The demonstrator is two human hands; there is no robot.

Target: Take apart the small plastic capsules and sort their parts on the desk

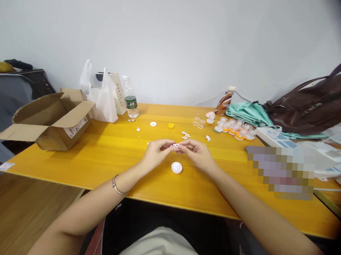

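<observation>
Between the fingertips of my left hand and my right hand is a small white plastic piece, pinched from both sides above the table. Its details are too small to make out. Just below my hands lies a round white disc with an orange rim. Beyond them are several small white cut-out pieces, a white curved piece, a yellow ring-shaped part, a white disc with a centre hole and a tiny white part.
Clear rings and several clear-domed items with coloured bases stand at back right, near a brown-labelled bottle. A brown bag and power strip lie right. Left are a cardboard box, white plastic bag and water bottle.
</observation>
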